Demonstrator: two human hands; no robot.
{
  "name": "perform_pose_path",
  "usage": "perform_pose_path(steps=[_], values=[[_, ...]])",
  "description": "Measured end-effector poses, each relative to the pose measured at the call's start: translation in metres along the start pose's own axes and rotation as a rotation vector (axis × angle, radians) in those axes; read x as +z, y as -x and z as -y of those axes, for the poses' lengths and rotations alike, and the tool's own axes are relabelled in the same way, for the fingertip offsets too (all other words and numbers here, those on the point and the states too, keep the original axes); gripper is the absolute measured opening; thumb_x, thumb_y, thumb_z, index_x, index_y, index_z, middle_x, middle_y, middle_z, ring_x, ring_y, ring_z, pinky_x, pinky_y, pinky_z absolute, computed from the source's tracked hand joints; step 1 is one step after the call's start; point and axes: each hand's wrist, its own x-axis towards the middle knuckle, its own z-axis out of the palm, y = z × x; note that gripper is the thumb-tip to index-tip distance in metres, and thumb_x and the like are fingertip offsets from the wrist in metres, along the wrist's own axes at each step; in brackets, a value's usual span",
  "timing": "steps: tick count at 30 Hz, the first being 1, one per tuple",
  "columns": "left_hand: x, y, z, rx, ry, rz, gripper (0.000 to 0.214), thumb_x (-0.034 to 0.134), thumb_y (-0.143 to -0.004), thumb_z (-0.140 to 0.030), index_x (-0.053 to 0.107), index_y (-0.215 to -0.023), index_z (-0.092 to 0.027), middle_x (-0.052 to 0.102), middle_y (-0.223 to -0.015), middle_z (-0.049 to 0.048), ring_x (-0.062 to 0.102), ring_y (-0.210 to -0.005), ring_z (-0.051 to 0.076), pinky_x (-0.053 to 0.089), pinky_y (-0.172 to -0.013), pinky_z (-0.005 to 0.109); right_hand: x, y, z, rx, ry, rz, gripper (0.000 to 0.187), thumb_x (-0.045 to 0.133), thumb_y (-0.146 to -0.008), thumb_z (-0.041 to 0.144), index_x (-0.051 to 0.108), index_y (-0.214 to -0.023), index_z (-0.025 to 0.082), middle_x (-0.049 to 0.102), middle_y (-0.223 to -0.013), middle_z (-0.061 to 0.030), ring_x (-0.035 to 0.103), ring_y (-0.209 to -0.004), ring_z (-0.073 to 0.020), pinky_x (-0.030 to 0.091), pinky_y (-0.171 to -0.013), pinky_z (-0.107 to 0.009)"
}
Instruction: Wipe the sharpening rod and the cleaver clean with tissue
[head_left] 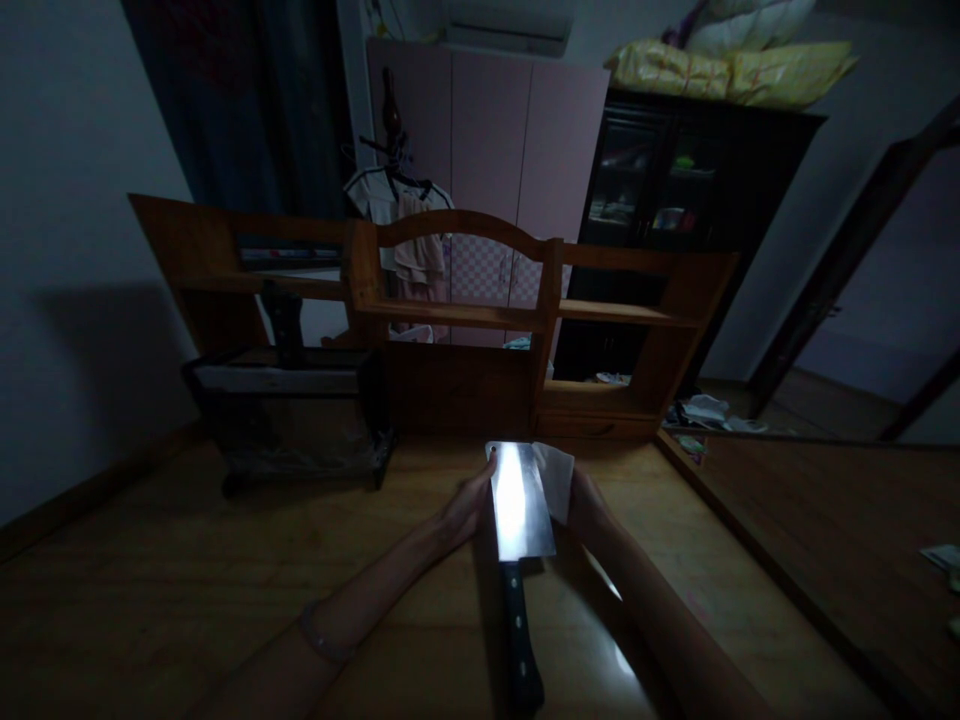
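Observation:
A cleaver (521, 515) with a broad shiny blade and a black riveted handle points away from me over the wooden surface, its handle toward me. My left hand (471, 505) grips the blade's far left edge, near the corner with the small hole. At the blade's right edge is a white cloth or tissue (555, 480), folded flat. My right hand (583, 500) holds this white piece against or just beside the blade; its fingers are mostly hidden behind it. A bracelet circles my left wrist.
On the left stands a black-framed knife holder (292, 420) with a dark handle sticking up. A wooden shelf unit (465, 315) spans the back of the wooden surface (375, 580). Beyond it are a pink wardrobe (487, 140) and a dark cabinet (720, 200). A raised edge (765, 560) runs along the right.

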Motion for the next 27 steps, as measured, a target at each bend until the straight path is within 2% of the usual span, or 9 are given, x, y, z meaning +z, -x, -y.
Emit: perform_pose_path(steps=[4,9,16,21,27], values=[[-0.006,-0.003,0.004,0.002,-0.009,0.008,0.057,0.045,-0.088,-0.051,0.056,-0.121,-0.006,0.065,-0.110,0.0167,0.059,-0.106,0.029,0.041,-0.097,0.038,-0.002,-0.001,-0.002,0.013,0.047,0.049,0.030,0.056,-0.076,0.043,0.066,-0.085,0.016,0.071,-0.081,-0.0076,0.066,-0.079,-0.0232,0.051,-0.074,-0.033],[-0.003,-0.003,0.004,0.022,-0.021,-0.006,0.061,0.046,-0.087,-0.052,0.053,-0.124,-0.004,0.063,-0.113,0.0183,0.056,-0.111,0.030,0.039,-0.100,0.040,-0.009,-0.009,-0.009,0.009,0.054,0.069,0.025,0.056,-0.075,0.040,0.065,-0.078,0.017,0.068,-0.072,-0.0043,0.061,-0.063,-0.0165,0.049,-0.063,-0.027],[-0.003,-0.004,0.004,-0.004,-0.027,0.048,0.060,0.041,-0.090,-0.051,0.052,-0.124,-0.003,0.062,-0.115,0.0190,0.057,-0.109,0.029,0.038,-0.100,0.041,-0.004,-0.001,-0.003,0.002,0.079,0.119,0.021,0.054,-0.076,0.035,0.066,-0.076,0.018,0.068,-0.070,-0.0060,0.063,-0.065,-0.0194,0.049,-0.066,-0.031],[-0.008,-0.007,0.007,0.014,-0.021,-0.010,0.057,0.045,-0.089,-0.049,0.055,-0.121,-0.003,0.062,-0.116,0.0195,0.058,-0.107,0.030,0.041,-0.097,0.040,-0.005,-0.001,-0.001,0.022,0.107,0.115,0.020,0.054,-0.076,0.034,0.065,-0.071,0.019,0.069,-0.070,-0.0059,0.063,-0.067,-0.0200,0.050,-0.064,-0.030],[-0.012,-0.008,0.010,0.007,-0.031,-0.015,0.056,0.044,-0.089,-0.050,0.057,-0.120,-0.005,0.065,-0.111,0.0169,0.060,-0.103,0.028,0.044,-0.092,0.035,-0.007,0.000,-0.006,0.058,0.127,0.133,0.020,0.057,-0.077,0.033,0.067,-0.072,0.017,0.070,-0.071,-0.0064,0.064,-0.065,-0.0198,0.051,-0.066,-0.031]])
